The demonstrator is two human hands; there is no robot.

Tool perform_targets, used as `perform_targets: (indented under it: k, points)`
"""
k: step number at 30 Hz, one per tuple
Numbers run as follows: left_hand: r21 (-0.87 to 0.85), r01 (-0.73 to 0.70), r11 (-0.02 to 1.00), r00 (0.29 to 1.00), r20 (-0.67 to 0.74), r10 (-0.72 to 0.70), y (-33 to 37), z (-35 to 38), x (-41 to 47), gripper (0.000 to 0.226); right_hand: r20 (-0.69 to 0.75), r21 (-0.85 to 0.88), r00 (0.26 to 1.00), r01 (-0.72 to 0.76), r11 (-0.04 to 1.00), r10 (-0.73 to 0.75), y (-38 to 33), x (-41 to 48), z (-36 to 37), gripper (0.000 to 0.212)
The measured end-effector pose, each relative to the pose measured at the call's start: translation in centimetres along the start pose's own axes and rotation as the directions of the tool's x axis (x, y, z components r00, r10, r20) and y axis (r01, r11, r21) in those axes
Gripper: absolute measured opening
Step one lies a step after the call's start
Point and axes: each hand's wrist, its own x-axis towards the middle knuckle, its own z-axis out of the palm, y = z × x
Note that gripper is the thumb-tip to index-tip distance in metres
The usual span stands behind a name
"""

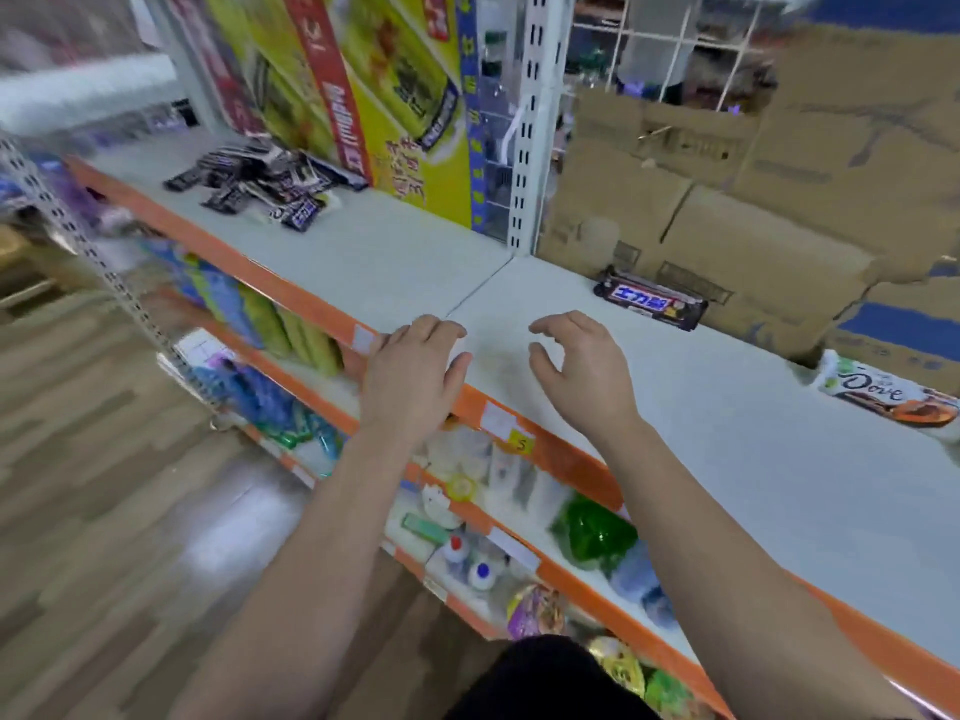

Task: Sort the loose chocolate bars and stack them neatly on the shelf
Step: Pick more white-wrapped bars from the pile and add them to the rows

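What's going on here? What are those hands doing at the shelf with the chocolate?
A person stands at a shop shelf, both hands empty. The left hand rests on its front edge; the right hand hovers beside it. A messy pile of chocolate bars lies back left, a single bar sits by the cardboard boxes, a Dove bar farther right. Nothing is stacked yet.

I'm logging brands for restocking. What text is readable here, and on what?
"Dove": white-and-brown bar at the right end of the shelf.
"士力架": dark bar beside the cardboard boxes.
"5" or "S", unclear: yellow tag on the shelf's orange edge.
Too blurred to read: pile of dark bars, posters, white edge labels.
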Motion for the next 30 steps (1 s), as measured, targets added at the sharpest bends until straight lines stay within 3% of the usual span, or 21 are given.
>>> perform_targets:
  k: [4, 10, 16, 25, 30]
  points:
    - [-0.002, 0.033, 0.999, 0.999, -0.005, -0.033, -6.9, 0.0, 1.7, 0.026, 0.024, 0.067, 1.000, 0.007, 0.998, -0.009, -3.1, 4.1, 5.4, 0.022]
    - [0.096, 0.047, 0.994, 0.999, -0.015, -0.046, -17.9, 0.3, 7.5, 0.032, 0.049, 0.110, 0.997, 0.050, 0.993, -0.056, -7.8, 13.3, 15.2, 0.023]
    - [0.148, 0.082, 0.986, 0.994, 0.058, -0.092, -28.3, -0.4, 14.9, 0.028, 0.096, 0.138, 0.993, 0.050, 0.989, -0.063, -12.7, 23.6, 23.3, 0.022]
    - [0.095, 0.162, 0.982, 0.977, 0.125, -0.173, -39.5, 1.4, 20.9, 0.029, 0.145, 0.130, 0.986, 0.059, 0.990, -0.078, -16.7, 33.1, 31.7, 0.023]
    - [0.061, 0.145, 0.988, 0.982, 0.110, -0.151, -45.9, 3.3, 23.9, 0.022, 0.134, 0.076, 0.991, 0.022, 0.997, -0.032, -18.3, 37.0, 36.2, 0.022]
